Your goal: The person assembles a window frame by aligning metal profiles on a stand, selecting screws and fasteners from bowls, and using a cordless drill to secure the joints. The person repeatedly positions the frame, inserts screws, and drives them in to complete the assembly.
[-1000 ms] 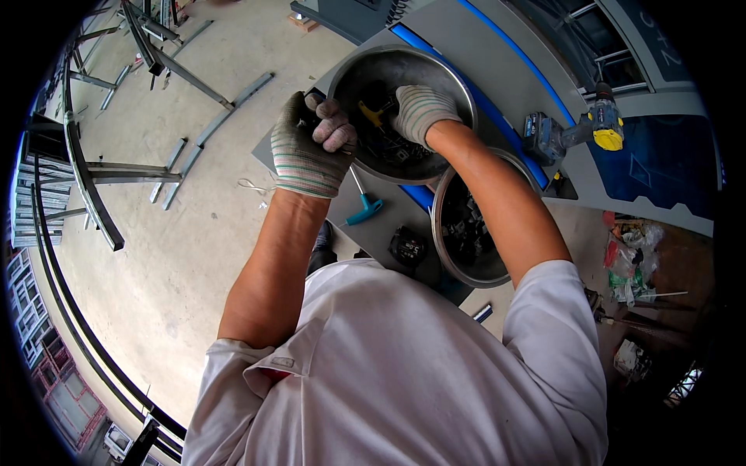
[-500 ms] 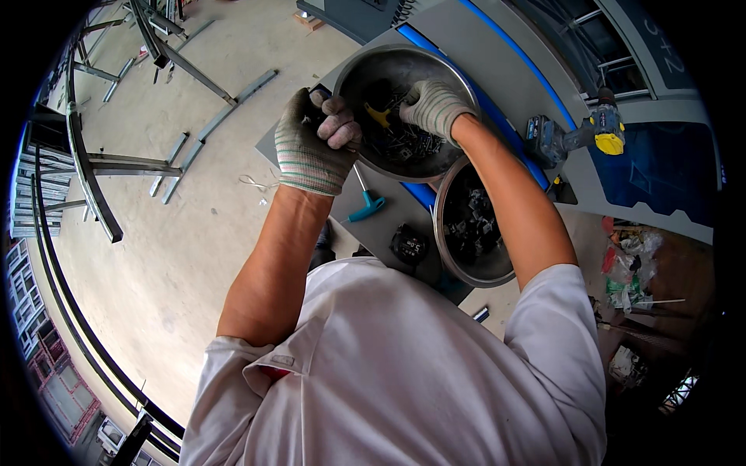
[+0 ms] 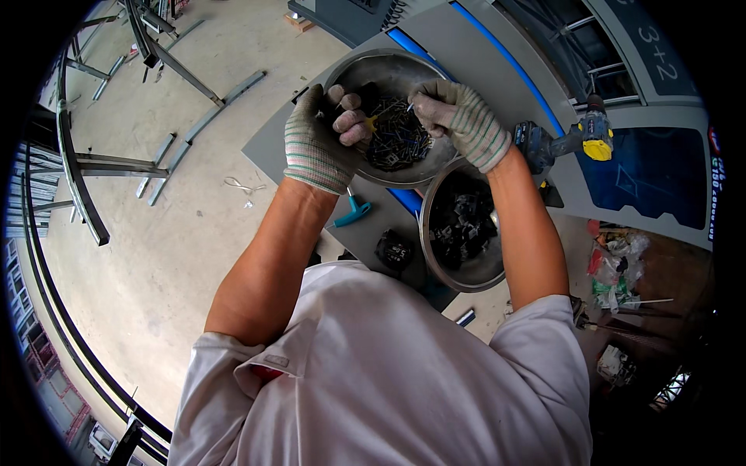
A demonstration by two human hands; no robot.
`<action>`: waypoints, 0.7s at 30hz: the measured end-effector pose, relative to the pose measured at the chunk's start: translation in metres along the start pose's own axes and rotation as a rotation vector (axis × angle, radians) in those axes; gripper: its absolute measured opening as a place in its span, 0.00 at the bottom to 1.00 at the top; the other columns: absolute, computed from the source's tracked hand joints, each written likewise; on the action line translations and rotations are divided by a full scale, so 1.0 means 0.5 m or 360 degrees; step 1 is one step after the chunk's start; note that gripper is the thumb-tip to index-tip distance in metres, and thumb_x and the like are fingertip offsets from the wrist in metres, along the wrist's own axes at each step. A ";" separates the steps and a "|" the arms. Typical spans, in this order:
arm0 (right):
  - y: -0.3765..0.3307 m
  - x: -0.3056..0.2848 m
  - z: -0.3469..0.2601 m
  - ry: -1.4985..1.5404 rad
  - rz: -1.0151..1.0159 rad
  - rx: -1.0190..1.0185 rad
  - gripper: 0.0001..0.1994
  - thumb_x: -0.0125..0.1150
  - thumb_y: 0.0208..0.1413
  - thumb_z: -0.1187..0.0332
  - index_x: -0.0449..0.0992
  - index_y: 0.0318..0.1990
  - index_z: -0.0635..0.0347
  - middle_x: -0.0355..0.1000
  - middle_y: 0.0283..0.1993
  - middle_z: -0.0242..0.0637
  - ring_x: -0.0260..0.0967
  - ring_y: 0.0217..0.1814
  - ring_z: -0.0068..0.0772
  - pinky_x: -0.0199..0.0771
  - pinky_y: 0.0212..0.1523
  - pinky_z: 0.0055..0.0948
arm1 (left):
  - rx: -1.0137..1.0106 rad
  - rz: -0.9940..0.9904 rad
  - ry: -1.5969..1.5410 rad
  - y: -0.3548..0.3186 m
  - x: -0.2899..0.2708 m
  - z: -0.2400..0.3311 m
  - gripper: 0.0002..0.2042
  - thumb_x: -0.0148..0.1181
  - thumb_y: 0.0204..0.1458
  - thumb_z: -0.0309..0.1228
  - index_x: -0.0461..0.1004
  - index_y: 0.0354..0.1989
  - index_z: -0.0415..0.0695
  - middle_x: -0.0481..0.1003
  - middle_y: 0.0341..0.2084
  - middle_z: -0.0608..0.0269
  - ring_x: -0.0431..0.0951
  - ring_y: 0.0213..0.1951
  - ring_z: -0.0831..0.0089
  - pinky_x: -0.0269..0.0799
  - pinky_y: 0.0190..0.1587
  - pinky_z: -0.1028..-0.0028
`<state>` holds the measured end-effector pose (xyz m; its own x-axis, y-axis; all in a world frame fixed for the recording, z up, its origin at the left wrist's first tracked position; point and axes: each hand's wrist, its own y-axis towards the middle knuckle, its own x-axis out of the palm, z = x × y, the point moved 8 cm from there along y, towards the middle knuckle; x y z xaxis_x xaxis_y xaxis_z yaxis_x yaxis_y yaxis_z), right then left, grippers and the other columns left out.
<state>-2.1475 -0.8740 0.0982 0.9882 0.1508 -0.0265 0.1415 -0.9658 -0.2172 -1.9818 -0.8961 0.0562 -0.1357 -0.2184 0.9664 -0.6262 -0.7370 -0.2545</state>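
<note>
Both my hands wear striped knit work gloves. My left hand (image 3: 326, 144) is closed at the left rim of a large metal bowl (image 3: 439, 167), its fingers curled round something dark that I cannot make out. In the bowl lie many loose screws (image 3: 400, 136) and a yellow piece (image 3: 371, 124), partly behind the left fingers. Over the bowl's right side my right hand (image 3: 462, 120) pinches a small shiny screw (image 3: 410, 107) between thumb and fingertips. Below it stands a second metal bowl (image 3: 483, 277) with black plastic parts (image 3: 460, 221), partly covered by my right forearm.
A teal-handled T-shaped hex key (image 3: 353, 211) and a black tape measure (image 3: 395, 248) lie on the grey worktop (image 3: 272, 140) near my body. To the right is a cordless drill (image 3: 563, 141). Metal profiles (image 3: 183, 147) lie on the floor at left.
My right hand has lifted out of the screws and moved right, now with a screw in its fingertips. More of the screws show. My left hand stays closed at the rim.
</note>
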 end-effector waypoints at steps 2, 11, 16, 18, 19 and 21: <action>0.001 0.011 -0.016 -0.0099 0.0029 0.0013 0.13 0.66 0.60 0.63 0.78 0.44 0.64 0.70 0.29 0.26 0.63 0.28 0.15 0.63 0.30 0.17 | 0.0003 0.0026 0.0004 0.001 0.001 -0.002 0.15 0.42 0.66 0.40 0.71 0.33 0.44 0.71 0.26 0.62 0.60 0.18 0.79 0.57 0.18 0.79; 0.024 -0.059 0.031 -0.2041 0.0640 0.0041 0.10 0.62 0.57 0.65 0.79 0.44 0.55 0.75 0.43 0.45 0.76 0.43 0.44 0.77 0.49 0.39 | -0.0053 -0.0144 -0.0066 -0.003 0.003 0.017 0.13 0.45 0.64 0.37 0.73 0.32 0.44 0.72 0.27 0.63 0.61 0.19 0.79 0.58 0.20 0.79; 0.039 0.016 0.033 -0.2074 0.0361 0.0064 0.11 0.63 0.57 0.61 0.79 0.44 0.53 0.73 0.48 0.48 0.73 0.51 0.51 0.74 0.55 0.43 | -0.0023 -0.0129 -0.0035 -0.006 -0.010 0.028 0.14 0.46 0.64 0.37 0.74 0.32 0.44 0.73 0.27 0.64 0.62 0.19 0.80 0.58 0.19 0.79; 0.054 0.038 0.049 -0.2209 0.0238 0.0089 0.13 0.63 0.57 0.59 0.79 0.46 0.54 0.73 0.50 0.48 0.72 0.54 0.51 0.72 0.59 0.44 | -0.0021 -0.0146 -0.0023 -0.007 -0.009 0.028 0.14 0.46 0.64 0.38 0.74 0.32 0.44 0.73 0.27 0.64 0.62 0.19 0.80 0.58 0.19 0.79; 0.058 0.041 0.059 -0.2319 0.0240 0.0143 0.14 0.63 0.57 0.58 0.78 0.47 0.54 0.73 0.51 0.48 0.72 0.55 0.51 0.72 0.59 0.44 | -0.0015 -0.0144 -0.0020 -0.007 -0.009 0.028 0.14 0.45 0.64 0.38 0.74 0.32 0.44 0.72 0.27 0.64 0.62 0.19 0.80 0.58 0.19 0.79; 0.064 0.046 0.069 -0.2536 0.0239 0.0250 0.16 0.62 0.58 0.57 0.78 0.49 0.55 0.73 0.52 0.48 0.72 0.56 0.50 0.71 0.59 0.44 | 0.0001 -0.0138 -0.0012 -0.010 -0.005 0.028 0.14 0.45 0.65 0.38 0.74 0.32 0.45 0.72 0.26 0.64 0.62 0.19 0.79 0.58 0.20 0.79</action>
<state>-2.1223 -0.8943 0.0568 -0.0864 0.2136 -0.9731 -0.0526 -0.9764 -0.2097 -1.9677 -0.9007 0.0547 -0.0749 -0.1587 0.9845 -0.6350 -0.7536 -0.1698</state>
